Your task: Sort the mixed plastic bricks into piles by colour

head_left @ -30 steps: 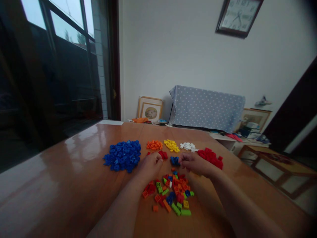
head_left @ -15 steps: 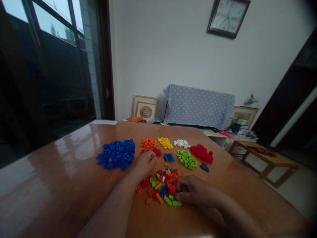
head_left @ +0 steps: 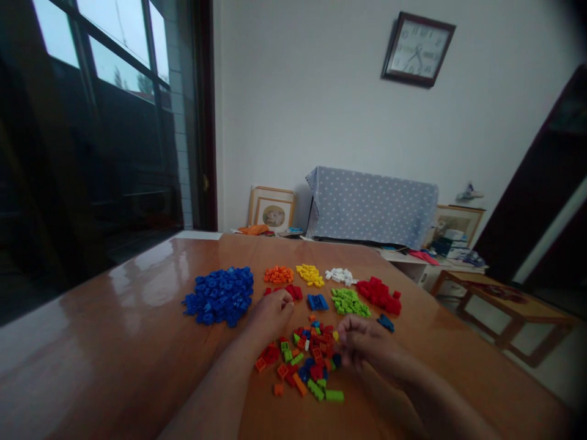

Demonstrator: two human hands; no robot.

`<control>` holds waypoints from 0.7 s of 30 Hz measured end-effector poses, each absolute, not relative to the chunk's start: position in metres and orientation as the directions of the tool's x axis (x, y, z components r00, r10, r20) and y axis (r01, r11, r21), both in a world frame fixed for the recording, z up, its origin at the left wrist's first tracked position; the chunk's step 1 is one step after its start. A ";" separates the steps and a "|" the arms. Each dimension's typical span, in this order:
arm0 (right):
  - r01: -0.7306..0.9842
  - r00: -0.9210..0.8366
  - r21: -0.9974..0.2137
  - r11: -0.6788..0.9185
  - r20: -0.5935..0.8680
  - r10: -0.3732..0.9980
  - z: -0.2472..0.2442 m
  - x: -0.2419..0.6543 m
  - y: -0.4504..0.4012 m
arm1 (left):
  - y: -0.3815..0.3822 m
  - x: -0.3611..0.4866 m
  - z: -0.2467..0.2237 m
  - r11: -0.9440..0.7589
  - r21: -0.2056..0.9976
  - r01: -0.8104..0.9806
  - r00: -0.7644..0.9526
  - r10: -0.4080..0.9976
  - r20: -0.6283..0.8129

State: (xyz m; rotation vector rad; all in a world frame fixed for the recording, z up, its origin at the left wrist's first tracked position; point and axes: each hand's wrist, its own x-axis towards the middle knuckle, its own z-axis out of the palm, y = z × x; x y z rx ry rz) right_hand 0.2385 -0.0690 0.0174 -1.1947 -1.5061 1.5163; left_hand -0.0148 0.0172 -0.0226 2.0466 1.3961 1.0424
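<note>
My left hand (head_left: 274, 311) is closed, its fingers curled beside the small red brick group (head_left: 293, 292) behind the mixed pile. Whatever its fingertips may hold is hidden. At the right edge of the mixed pile of toy bricks (head_left: 316, 354), my right hand (head_left: 367, 342) has its fingers bent together. A small yellow brick (head_left: 336, 336) shows right at those fingertips; whether it is pinched or only touched I cannot tell. Orange, red, lime green and blue bricks make up most of the pile. A long lime green brick (head_left: 334, 396) lies at its near edge.
Sorted groups lie farther back: a large blue heap (head_left: 220, 296), orange bricks (head_left: 278, 274), yellow bricks (head_left: 310, 275), white bricks (head_left: 340, 276), lime green bricks (head_left: 350, 302) and red bricks (head_left: 378, 294). Blue pieces (head_left: 317, 302) sit mid-table, another blue piece (head_left: 386, 322) at right.
My right hand has lifted and shifted slightly back from the pile's right edge, uncovering dark blue and yellow pieces there. My left hand stays by the red bricks. The whole view has tilted up slightly.
</note>
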 end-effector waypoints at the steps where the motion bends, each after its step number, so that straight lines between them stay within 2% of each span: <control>1: 0.064 -0.336 -0.990 -0.127 -0.141 0.931 0.019 0.239 -0.066 | 0.017 -0.015 -0.022 -0.388 0.717 0.580 0.203 0.920 0.334; 4: -0.068 -0.261 -0.990 -0.124 -0.102 0.960 0.022 0.239 -0.055 | 0.015 -0.015 -0.021 -0.386 0.721 0.575 0.187 0.920 0.343; 8: -0.074 -0.182 -0.996 -0.054 -0.040 0.983 0.021 0.240 -0.031 | 0.015 -0.016 -0.022 -0.364 0.724 0.586 0.166 0.928 0.333; 10: 0.022 -0.153 -1.000 -0.008 -0.011 0.988 0.020 0.239 -0.014 | 0.017 -0.016 -0.025 -0.357 0.727 0.587 0.162 0.931 0.326; 13: 0.305 -0.069 -0.949 0.078 0.060 0.996 0.018 0.236 0.018 | 0.021 -0.017 -0.029 -0.351 0.735 0.580 0.153 0.933 0.325; 17: 0.450 -0.026 -0.889 0.082 0.079 0.997 0.015 0.230 0.067 | 0.025 -0.018 -0.032 -0.338 0.744 0.576 0.132 0.937 0.323; 21: 0.645 0.039 -0.763 0.039 0.084 0.996 0.010 0.226 0.109 | 0.025 -0.020 -0.029 -0.332 0.754 0.567 0.134 0.940 0.313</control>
